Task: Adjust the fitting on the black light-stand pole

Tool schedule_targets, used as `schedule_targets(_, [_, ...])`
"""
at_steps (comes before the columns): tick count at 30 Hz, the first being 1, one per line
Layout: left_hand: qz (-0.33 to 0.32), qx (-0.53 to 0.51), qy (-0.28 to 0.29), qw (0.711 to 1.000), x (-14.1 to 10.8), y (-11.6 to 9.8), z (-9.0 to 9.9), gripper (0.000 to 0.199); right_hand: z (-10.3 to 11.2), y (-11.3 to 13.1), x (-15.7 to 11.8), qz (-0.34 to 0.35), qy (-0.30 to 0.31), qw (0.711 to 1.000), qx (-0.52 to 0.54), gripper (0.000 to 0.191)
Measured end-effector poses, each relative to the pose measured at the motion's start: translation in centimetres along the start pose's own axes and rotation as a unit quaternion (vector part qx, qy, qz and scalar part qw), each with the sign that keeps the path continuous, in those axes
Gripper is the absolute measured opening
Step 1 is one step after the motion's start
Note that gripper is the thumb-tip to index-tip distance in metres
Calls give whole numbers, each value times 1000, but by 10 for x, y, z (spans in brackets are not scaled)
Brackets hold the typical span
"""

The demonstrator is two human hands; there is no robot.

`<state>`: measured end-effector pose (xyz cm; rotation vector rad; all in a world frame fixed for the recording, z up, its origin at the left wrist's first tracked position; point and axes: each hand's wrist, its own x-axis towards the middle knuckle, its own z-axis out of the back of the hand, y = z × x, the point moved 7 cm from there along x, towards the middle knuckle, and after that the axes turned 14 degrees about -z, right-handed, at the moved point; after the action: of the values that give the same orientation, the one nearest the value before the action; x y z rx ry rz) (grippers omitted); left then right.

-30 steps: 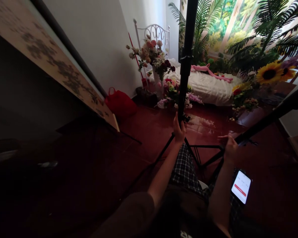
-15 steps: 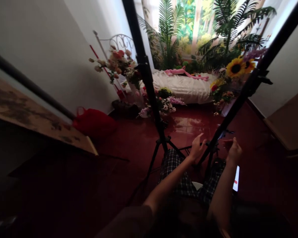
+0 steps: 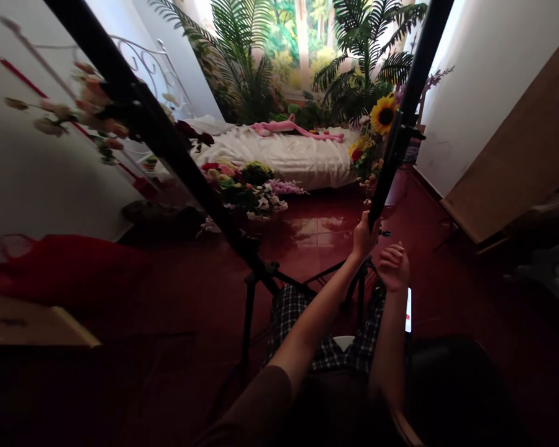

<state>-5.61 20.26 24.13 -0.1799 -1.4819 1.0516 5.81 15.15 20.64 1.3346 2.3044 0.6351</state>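
My left hand (image 3: 364, 239) is closed around the lower part of a black tripod stand's pole (image 3: 394, 152), which leans up to the right. Just beside it, my right hand (image 3: 394, 267) is raised with its fingers loosely bent and apart; nothing shows in it. A small dark clamp or knob (image 3: 384, 233) juts out near the pole, by the left hand. A second black tripod stand (image 3: 186, 167) slants across the left, apart from both hands. Below the right hand, a lit phone (image 3: 409, 310) lies beside my checked trousers (image 3: 289, 310).
A white-covered bed (image 3: 279, 155) with a pink plush toy (image 3: 284, 127) stands ahead. Artificial flowers (image 3: 256, 186) and sunflowers (image 3: 383, 115) flank it. A red bag (image 3: 69, 267) sits left, a wooden panel (image 3: 517, 143) right. Tripod legs (image 3: 246, 316) spread over the red floor.
My view has turned to the right. My left hand, earlier open beside the right pole, now grips it. My right hand has turned and its fingers have loosened.
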Motion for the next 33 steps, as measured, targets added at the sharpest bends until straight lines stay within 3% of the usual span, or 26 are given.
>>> schedule_targets(2, [-9,0,-4,1000,0,1,0,25,-12,1,1,-23,102,994,40,27])
schedule_targets(5, [-13,11,0,1000,2,2,0,26,-19,3,10,-56,138,988,39,31])
schedule_targets(13, [-2,47,-16,999,1,6,0,27,-20,17,42,-86,46,977,-189,51])
schedule_targets(20, [6,30,-6,1000,1,3,1,28,-9,18,45,-169,-21,947,-273,57])
schedule_targets(24, [14,18,2,1000,1,4,-1,28,0,25,49,-237,5,909,-342,53])
schedule_targets(29, [8,19,2,1000,1,4,-2,33,1,46,55,-313,42,839,-443,37])
schedule_targets(33, [4,23,1,1000,1,5,-2,31,-9,64,56,-316,63,776,-542,36])
